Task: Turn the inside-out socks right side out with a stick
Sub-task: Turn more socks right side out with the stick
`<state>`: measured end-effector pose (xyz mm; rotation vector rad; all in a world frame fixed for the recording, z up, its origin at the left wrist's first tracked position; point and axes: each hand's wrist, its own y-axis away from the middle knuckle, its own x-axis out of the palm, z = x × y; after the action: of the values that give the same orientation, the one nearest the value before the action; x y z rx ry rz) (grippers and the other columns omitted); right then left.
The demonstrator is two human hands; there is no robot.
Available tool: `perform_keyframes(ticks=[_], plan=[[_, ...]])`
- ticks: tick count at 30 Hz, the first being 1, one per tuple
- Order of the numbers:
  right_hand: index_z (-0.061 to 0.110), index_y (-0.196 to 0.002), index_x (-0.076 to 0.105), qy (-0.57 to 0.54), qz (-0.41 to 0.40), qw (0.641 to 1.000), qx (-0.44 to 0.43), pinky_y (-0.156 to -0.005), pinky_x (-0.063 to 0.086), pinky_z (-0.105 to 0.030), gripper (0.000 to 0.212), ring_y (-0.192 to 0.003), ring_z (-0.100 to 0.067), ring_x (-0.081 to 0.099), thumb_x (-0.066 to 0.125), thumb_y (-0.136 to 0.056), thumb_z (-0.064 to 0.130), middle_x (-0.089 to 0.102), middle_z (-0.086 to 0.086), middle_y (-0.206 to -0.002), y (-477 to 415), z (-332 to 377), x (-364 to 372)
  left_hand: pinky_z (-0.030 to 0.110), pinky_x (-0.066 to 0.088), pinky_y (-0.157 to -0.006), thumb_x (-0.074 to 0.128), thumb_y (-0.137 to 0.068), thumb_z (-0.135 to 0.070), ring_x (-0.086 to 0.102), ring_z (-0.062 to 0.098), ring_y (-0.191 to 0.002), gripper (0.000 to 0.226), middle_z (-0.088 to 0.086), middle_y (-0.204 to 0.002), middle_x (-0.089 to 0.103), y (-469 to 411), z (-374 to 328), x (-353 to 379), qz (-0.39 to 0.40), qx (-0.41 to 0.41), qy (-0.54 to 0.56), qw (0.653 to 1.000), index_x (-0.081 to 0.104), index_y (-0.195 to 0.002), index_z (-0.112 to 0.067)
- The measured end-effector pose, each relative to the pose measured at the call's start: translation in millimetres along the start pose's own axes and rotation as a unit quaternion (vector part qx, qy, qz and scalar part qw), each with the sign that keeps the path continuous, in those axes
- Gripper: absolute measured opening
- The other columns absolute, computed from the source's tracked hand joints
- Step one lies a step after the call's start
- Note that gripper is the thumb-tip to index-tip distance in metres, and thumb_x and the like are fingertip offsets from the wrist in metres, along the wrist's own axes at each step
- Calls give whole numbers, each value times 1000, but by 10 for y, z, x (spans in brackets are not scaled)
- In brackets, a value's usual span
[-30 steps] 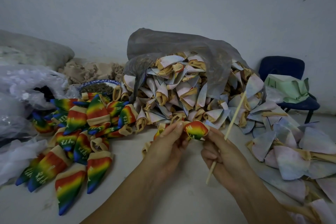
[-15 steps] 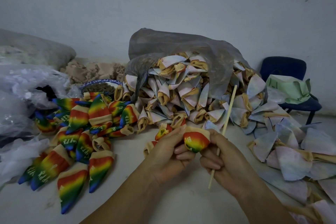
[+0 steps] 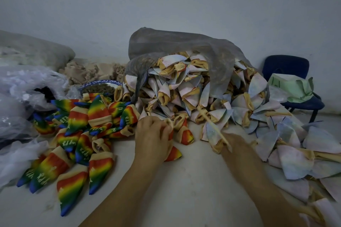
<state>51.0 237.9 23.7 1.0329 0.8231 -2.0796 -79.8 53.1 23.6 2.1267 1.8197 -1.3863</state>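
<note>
Grey bag [image 3: 175, 42] of pale inside-out socks [image 3: 177, 88]; blue-rimmed bowl [image 3: 99, 82], perhaps of seeds [image 3: 100, 89].

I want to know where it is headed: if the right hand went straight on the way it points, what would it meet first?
Probably the pale inside-out sock just ahead of the right hand, along the stick; blur leaves depth unclear.

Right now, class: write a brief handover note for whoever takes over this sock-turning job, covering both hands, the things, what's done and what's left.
Left hand grips a turned rainbow sock beside the rainbow sock pile.
Right hand grips the stick, over a pale inside-out sock; blurred.
Done: the rainbow sock pile at left.
Left: the pale socks spilling from the grey plastic bag and spread at right.
</note>
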Motion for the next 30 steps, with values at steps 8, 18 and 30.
perform_keyframes(ticks=[8,18,30], plan=[[16,-92,54,20,-72,997,14,-62,45,-35,13,-74,-22,54,49,-95,27,56,-5,-88,34,91,-13,28,33,-93,65,-92,-19,48,21,-112,10,4,-116,59,69,-164,-37,-33,98,-6,995,71,-97,-13],[25,-76,46,-104,-115,985,-70,-51,28,-24,16,-58,-5,42,58,-86,24,44,9,-66,164,377,-9,-3,23,-94,56,-90,-57,31,-22,-110,53,-25,-120,45,253,-402,81,100,162,132,973,64,-124,-17],[17,-84,63,-379,70,922,-22,-39,26,-16,38,-39,-5,28,49,-83,52,41,7,-49,225,451,-69,14,37,-41,61,-92,-12,51,4,-48,17,-1,-64,62,169,-458,-60,203,-252,563,761,78,-90,-16]])
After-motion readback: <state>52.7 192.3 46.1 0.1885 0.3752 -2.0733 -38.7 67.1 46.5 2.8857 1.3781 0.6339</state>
